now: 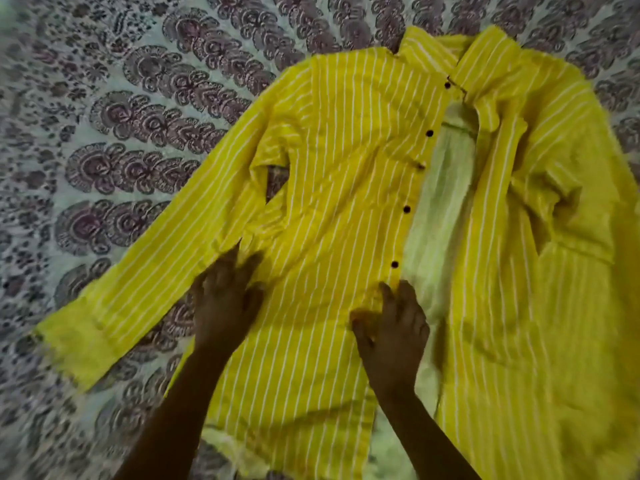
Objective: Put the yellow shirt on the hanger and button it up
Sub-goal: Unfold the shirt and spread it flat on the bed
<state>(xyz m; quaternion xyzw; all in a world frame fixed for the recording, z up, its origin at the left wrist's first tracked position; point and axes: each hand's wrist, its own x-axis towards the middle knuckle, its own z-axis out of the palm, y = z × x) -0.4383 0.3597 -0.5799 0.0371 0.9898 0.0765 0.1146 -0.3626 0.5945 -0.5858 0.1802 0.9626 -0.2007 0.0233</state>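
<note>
No writing, label, brand, number or sign can be read anywhere in the view; the yellow shirt (346, 174) shows only white stripes, and the bedsheet (104, 133) only a floral print.

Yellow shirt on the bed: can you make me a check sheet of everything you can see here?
Surface: patterned bedspread, grey-purple floral print.
Job's things: yellow shirt lies flat, front open, pale lining showing; dark buttons along one edge, undone. Hanger: nothing seen.
Clutter: nothing seen.
Grippers: left hand and right hand rest on the shirt's left front panel, fingers fairly straight; motion blur hides any pinch.
Cables: nothing seen.
Surroundings: only bedspread in view.
</note>
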